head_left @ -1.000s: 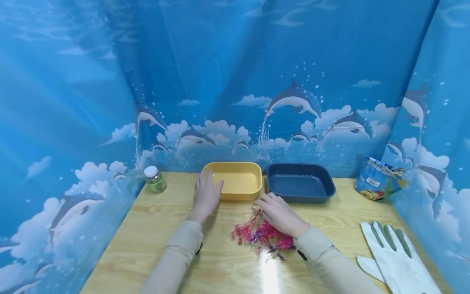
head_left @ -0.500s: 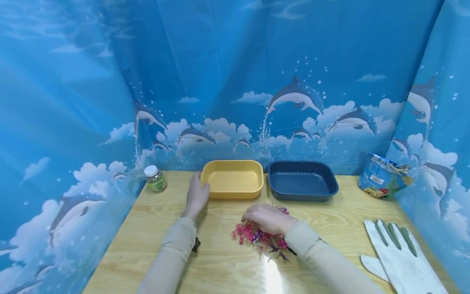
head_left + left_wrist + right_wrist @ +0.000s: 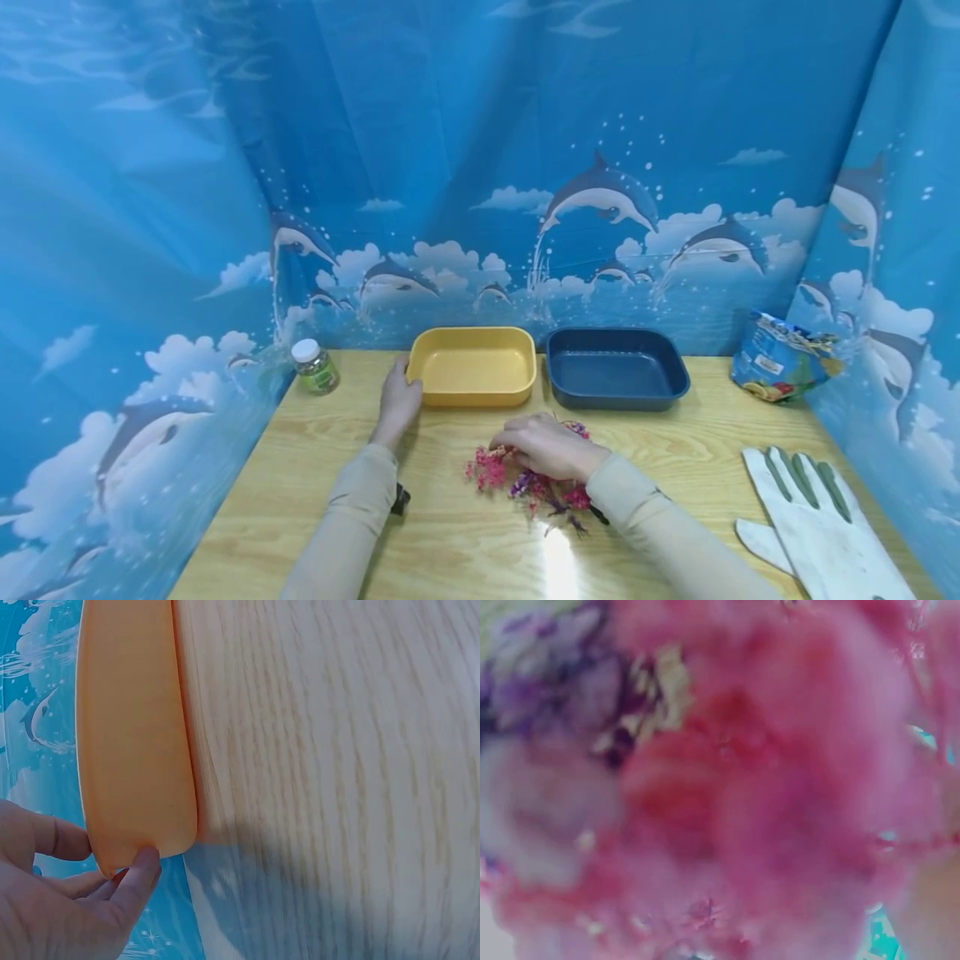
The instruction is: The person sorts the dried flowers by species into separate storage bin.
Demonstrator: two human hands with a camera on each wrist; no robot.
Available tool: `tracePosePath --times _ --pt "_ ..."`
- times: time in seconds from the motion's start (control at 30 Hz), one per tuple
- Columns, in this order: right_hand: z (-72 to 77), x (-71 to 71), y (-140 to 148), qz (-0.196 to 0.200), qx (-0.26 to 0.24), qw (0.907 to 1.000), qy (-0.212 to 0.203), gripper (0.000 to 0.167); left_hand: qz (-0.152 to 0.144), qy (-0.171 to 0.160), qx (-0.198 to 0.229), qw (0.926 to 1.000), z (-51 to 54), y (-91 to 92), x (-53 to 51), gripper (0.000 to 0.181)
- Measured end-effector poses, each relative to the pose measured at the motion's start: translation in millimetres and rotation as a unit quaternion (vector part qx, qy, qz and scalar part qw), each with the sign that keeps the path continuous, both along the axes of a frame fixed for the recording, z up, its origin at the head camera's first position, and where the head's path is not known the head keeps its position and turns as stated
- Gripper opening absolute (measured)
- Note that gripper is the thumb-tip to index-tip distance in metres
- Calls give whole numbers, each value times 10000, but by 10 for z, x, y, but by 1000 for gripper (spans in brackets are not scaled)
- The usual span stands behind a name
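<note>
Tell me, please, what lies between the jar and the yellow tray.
In the head view, the left hand, gripping the yellow tray at its left end, lies between. From it to the jar, the tabletop is bare.

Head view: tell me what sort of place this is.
Probably a makeshift indoor booth for tabletop work: dolphin-print sheeting covers the back and both sides, and a wood-grain table bears a yellow tray and a navy tray.
</note>
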State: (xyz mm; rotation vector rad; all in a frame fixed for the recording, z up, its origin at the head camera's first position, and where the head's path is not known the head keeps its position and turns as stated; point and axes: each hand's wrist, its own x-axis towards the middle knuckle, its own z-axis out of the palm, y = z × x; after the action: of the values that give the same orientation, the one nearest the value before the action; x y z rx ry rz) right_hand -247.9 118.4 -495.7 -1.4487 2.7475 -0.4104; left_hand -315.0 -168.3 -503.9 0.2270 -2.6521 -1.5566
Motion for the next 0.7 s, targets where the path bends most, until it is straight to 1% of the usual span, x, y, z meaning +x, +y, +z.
tracePosePath --times 0.1,0.2,0.3,0.4,0.57,0.63,0.7 --pt "12 -6 9 42 -203 9997 -94 35 10 15 -40 10000 -18 -10 -3 62" --pt "26 -3 12 22 -385 9989 -274 38 40 2 -74 10000 -28 -14 -3 61" --pt "37 0 19 -6 -565 9974 -438 40 62 -14 -14 10000 -20 -14 4 61" --pt "57 3 20 -11 -803 9952 -556 36 75 -53 131 9999 -2 -18 14 60" --pt "103 3 1 -47 -1229 9913 -462 27 86 -247 334 9991 11 -27 22 61" --pt "125 3 -8 -123 -1358 9895 -489 28 87 -302 344 9989 10 -26 18 63" --pt "145 3 -16 -195 -1514 9865 -592 31 75 -282 331 9990 8 -26 12 64"
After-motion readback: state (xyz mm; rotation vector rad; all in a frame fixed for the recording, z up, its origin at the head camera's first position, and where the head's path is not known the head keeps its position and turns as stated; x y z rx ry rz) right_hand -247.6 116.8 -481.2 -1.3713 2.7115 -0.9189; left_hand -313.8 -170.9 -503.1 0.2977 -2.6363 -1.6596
